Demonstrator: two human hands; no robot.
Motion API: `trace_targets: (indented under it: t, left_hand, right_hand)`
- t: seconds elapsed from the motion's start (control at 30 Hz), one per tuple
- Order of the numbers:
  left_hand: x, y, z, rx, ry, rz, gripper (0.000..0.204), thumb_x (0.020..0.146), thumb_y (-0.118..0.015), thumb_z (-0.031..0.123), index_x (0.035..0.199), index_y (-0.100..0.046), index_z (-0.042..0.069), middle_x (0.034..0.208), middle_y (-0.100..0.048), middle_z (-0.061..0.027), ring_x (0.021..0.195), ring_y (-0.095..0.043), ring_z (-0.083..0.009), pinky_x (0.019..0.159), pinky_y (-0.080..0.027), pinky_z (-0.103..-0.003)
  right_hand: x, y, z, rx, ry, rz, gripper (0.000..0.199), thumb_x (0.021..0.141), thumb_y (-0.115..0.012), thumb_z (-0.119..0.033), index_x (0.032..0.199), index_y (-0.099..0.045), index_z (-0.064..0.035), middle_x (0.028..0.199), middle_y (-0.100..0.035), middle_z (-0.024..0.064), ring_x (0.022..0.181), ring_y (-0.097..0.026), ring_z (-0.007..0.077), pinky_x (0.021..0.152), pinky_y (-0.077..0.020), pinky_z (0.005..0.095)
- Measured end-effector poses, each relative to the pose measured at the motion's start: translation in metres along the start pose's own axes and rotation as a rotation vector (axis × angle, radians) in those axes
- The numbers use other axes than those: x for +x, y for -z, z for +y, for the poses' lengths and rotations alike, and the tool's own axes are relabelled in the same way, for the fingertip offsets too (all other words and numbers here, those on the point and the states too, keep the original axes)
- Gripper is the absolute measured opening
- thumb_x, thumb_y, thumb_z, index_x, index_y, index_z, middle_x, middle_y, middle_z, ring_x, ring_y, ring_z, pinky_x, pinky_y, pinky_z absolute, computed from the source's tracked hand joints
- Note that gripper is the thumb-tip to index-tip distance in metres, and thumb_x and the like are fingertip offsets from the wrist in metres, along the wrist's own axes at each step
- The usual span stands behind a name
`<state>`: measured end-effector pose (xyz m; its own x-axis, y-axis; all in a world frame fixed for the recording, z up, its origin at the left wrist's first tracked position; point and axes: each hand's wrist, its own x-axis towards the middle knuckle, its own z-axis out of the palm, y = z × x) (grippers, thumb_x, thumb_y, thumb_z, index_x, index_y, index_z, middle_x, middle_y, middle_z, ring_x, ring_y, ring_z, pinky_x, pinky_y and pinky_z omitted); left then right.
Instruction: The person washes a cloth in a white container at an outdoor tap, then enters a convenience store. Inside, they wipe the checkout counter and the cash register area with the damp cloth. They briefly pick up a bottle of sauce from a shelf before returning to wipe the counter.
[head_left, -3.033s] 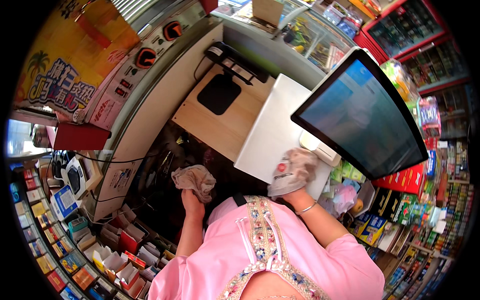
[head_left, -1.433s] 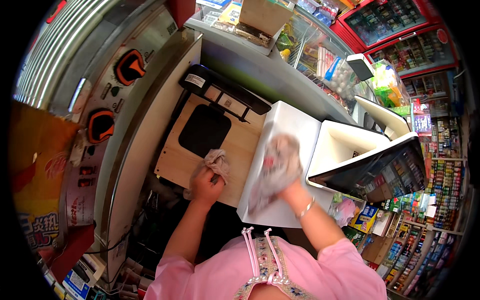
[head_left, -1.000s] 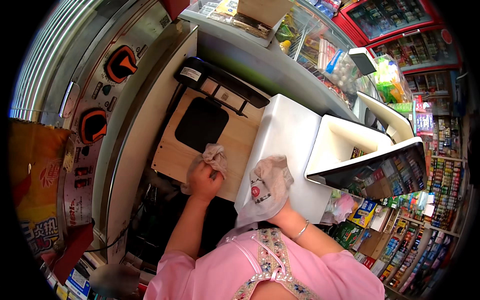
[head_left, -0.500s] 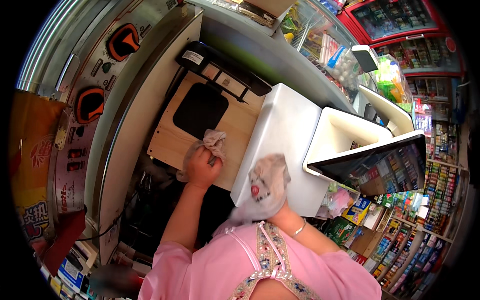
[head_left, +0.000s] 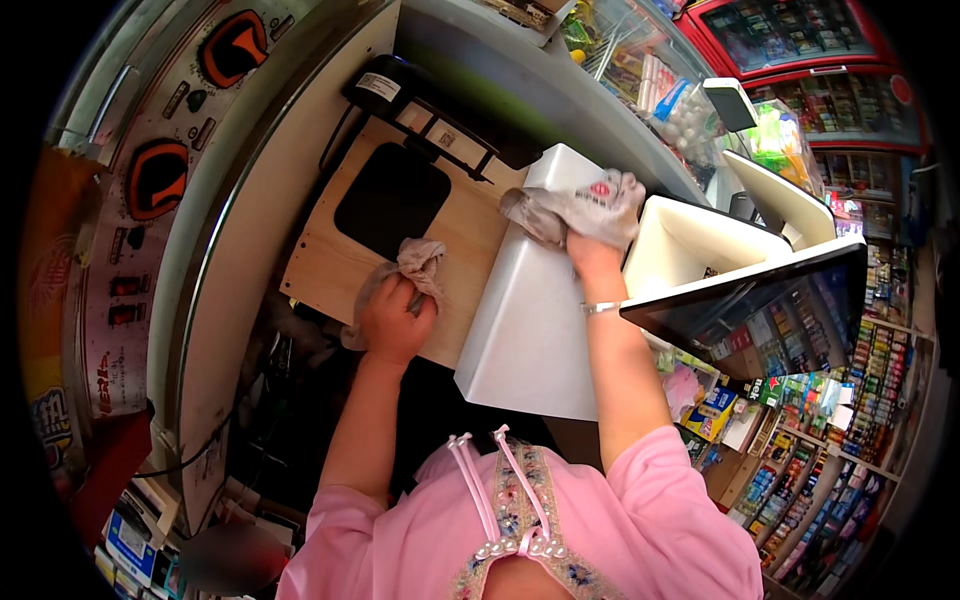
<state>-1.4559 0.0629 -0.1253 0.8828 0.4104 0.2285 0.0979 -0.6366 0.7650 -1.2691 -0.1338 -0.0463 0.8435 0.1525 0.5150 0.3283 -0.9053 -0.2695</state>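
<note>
My left hand (head_left: 396,315) is closed around a crumpled beige-grey cloth (head_left: 422,262), just over the wooden board (head_left: 330,255) with a dark rounded-square panel (head_left: 392,202). To the right, my right hand (head_left: 590,252) is stretched forward onto the far part of a smooth white box (head_left: 535,330). A pale cloth (head_left: 590,205) with a small red print covers its fingers and spreads over the top of the box. I see the back of this hand and a bracelet at the wrist; its fingertips are hidden by the cloth.
Beside the white box stand a cream open-topped bin (head_left: 690,240) and a tilted dark screen (head_left: 760,310). A black bracketed device (head_left: 440,130) sits at the board's far end. Left is a panel with orange-black handles (head_left: 158,180). Stocked shelves (head_left: 840,430) fill the right.
My right hand has swung forward from near my chest to the far end of the white box, carrying the cloth. The left hand has barely moved and keeps its cloth.
</note>
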Motion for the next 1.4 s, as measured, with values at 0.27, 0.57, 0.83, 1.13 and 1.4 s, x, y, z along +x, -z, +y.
trace_targets:
  t: [0.27, 0.57, 0.83, 1.13, 1.4]
  left_hand:
    - [-0.001, 0.0, -0.002, -0.034, 0.053, -0.02, 0.024, 0.071, -0.067, 0.019, 0.093, -0.064, 0.01, 0.094, -0.063, -0.005, 0.081, -0.06, -0.0281, 0.064, -0.05, -0.038]
    - [-0.001, 0.0, 0.002, -0.02, -0.002, 0.012, 0.02, 0.071, -0.067, 0.013, 0.09, -0.062, 0.007, 0.087, -0.061, -0.0077, 0.079, -0.06, -0.0297, 0.066, -0.049, -0.038]
    - [-0.003, -0.002, 0.0, 0.033, 0.006, 0.023, 0.021, 0.073, -0.067, 0.019, 0.092, -0.063, 0.01, 0.091, -0.062, -0.0056, 0.082, -0.06, -0.0296, 0.066, -0.05, -0.039]
    - [-0.005, -0.003, 0.001, 0.029, 0.006, 0.038, 0.02, 0.075, -0.065, 0.023, 0.091, -0.063, 0.012, 0.093, -0.062, -0.0042, 0.082, -0.06, -0.0296, 0.065, -0.05, -0.041]
    - [-0.01, 0.004, -0.001, -0.004, 0.057, 0.004, 0.022, 0.074, -0.066, 0.021, 0.093, -0.064, 0.01, 0.096, -0.063, -0.006, 0.086, -0.06, -0.03, 0.07, -0.05, -0.038]
  right_hand:
    - [-0.112, 0.103, -0.054, 0.195, -0.043, -0.42, 0.082, 0.071, -0.075, -0.029, 0.131, -0.03, 0.0047, 0.124, -0.041, 0.0224, 0.116, -0.043, 0.0321, 0.1, -0.0345, 0.0406]
    - [-0.052, 0.008, 0.031, -0.174, 0.118, -0.502, 0.03, 0.089, -0.046, -0.021, 0.108, -0.063, -0.0043, 0.114, -0.061, 0.0188, 0.111, -0.052, 0.037, 0.099, -0.0371, 0.0441]
    - [-0.132, 0.112, -0.053, 0.37, 0.035, -0.314, 0.052, 0.066, -0.076, -0.026, 0.106, -0.052, -0.0023, 0.106, -0.05, 0.0169, 0.1, -0.05, 0.0346, 0.09, -0.0418, 0.0439]
    - [-0.193, 0.149, -0.026, 0.576, -0.1, -0.7, 0.043, 0.088, -0.06, -0.028, 0.12, -0.052, -0.0018, 0.119, -0.055, 0.0103, 0.109, -0.054, 0.0234, 0.093, -0.045, 0.0334]
    - [-0.112, 0.156, -0.003, 1.808, -0.943, -1.006, 0.044, 0.094, -0.042, -0.033, 0.125, -0.045, -0.0023, 0.121, -0.054, 0.012, 0.116, -0.051, 0.0231, 0.1, -0.041, 0.0374]
